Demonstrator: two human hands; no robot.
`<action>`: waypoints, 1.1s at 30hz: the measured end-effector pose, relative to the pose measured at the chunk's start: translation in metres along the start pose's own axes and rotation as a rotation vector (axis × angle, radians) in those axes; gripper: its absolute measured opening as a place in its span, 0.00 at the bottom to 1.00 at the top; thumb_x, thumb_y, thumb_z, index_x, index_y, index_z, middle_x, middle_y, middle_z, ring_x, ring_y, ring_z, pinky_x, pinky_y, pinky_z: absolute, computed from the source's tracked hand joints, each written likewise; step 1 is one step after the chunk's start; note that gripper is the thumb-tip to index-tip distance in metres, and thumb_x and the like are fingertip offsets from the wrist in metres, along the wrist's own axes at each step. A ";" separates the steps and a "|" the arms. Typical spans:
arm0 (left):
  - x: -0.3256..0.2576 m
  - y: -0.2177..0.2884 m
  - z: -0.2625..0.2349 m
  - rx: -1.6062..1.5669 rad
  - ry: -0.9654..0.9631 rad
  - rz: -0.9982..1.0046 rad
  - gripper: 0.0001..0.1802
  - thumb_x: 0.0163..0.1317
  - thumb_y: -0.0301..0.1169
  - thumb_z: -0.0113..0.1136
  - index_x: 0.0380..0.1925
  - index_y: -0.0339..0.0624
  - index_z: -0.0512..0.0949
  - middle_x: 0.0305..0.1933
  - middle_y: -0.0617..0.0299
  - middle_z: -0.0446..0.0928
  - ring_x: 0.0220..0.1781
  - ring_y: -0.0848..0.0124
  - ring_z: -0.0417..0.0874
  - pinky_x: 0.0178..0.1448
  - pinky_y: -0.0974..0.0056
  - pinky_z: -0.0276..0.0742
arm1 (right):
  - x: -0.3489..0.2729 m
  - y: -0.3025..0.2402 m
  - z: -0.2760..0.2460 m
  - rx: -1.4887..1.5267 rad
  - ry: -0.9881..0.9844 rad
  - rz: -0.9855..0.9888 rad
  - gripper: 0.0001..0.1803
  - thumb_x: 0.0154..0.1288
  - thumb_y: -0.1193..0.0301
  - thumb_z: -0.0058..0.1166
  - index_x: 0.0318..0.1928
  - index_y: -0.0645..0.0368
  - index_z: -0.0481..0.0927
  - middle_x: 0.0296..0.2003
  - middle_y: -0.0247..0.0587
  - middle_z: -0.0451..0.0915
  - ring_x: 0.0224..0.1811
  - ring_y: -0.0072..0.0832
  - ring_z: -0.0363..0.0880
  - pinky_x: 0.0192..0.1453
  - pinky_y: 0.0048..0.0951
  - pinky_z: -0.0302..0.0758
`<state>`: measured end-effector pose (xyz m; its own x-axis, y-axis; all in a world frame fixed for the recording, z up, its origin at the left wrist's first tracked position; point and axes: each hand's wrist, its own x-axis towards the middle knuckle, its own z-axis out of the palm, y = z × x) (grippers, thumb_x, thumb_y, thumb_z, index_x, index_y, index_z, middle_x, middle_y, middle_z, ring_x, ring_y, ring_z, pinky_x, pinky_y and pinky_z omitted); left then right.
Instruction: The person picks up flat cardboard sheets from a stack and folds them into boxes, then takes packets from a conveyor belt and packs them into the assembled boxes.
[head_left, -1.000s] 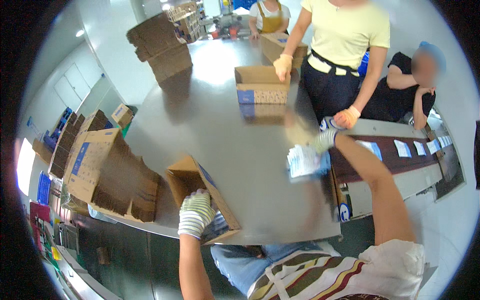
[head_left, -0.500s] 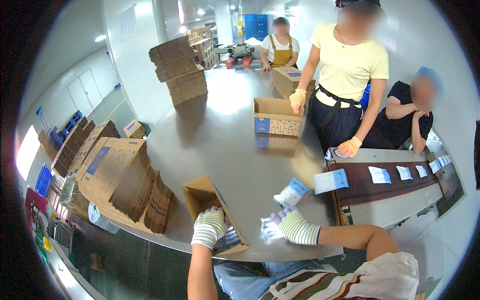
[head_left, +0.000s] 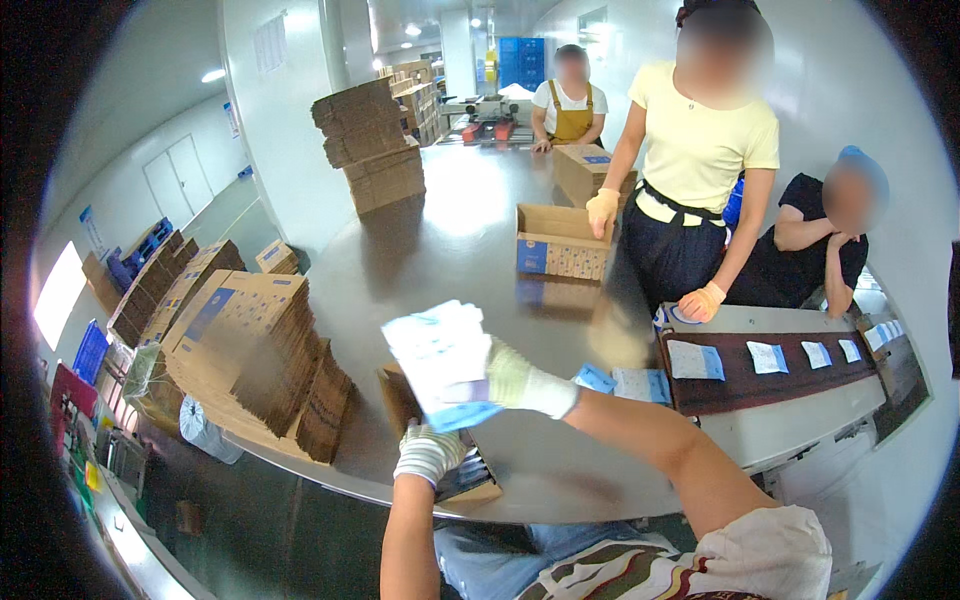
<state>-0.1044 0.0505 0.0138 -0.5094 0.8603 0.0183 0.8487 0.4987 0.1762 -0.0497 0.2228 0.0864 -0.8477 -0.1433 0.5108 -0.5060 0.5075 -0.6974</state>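
Observation:
My right hand (head_left: 528,384), in a striped glove, grips a white-and-blue packet (head_left: 436,350) above an open cardboard box (head_left: 482,492). The packet looks blurred and covers part of the box. My left hand (head_left: 432,452), also gloved, reaches over the box's left side; its fingertips are hidden inside, so its grip does not show. Several packets (head_left: 466,474) stand in the box's near end. To the right of my right hand, one packet (head_left: 595,378) and another packet (head_left: 642,385) lie at the table's edge, by the conveyor.
Flattened cartons (head_left: 250,350) are piled on the left of the metal table (head_left: 460,250), with another carton stack (head_left: 370,150) farther back. A conveyor belt (head_left: 740,396) carries packets (head_left: 768,358) on the right. Across the table, a gloved co-worker (head_left: 700,150) touches an open box (head_left: 562,258).
My right hand has swung left and up from the table with the packet, over the box. Packets on the belt have moved left, toward the table. My left hand stays at the box.

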 end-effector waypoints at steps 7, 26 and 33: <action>-0.001 0.018 -0.004 -0.025 -0.027 0.037 0.20 0.53 0.40 0.56 0.41 0.38 0.78 0.44 0.45 0.78 0.47 0.51 0.79 0.53 0.53 0.73 | 0.031 0.020 0.055 -0.274 -0.107 0.207 0.48 0.42 0.59 0.69 0.60 0.70 0.60 0.52 0.60 0.72 0.56 0.49 0.70 0.65 0.38 0.65; -0.008 -0.002 0.020 -0.040 0.020 0.129 0.16 0.52 0.39 0.59 0.36 0.39 0.79 0.36 0.47 0.80 0.41 0.53 0.81 0.47 0.54 0.76 | -0.049 -0.079 0.009 -0.361 -0.118 -0.259 0.21 0.52 0.58 0.62 0.43 0.56 0.76 0.34 0.43 0.76 0.36 0.40 0.75 0.42 0.41 0.73; -0.048 0.009 -0.088 -0.941 0.798 -0.117 0.11 0.66 0.27 0.46 0.37 0.36 0.79 0.34 0.58 0.80 0.35 0.73 0.78 0.41 0.68 0.73 | -0.106 -0.069 0.064 -0.790 -0.253 -0.471 0.20 0.59 0.67 0.42 0.51 0.59 0.74 0.28 0.36 0.77 0.29 0.29 0.76 0.38 0.32 0.74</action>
<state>-0.0845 0.0043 0.1010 -0.7995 0.3468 0.4904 0.5275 0.0148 0.8494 0.0652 0.1486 0.0485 -0.6403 -0.6122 0.4638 -0.6288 0.7646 0.1411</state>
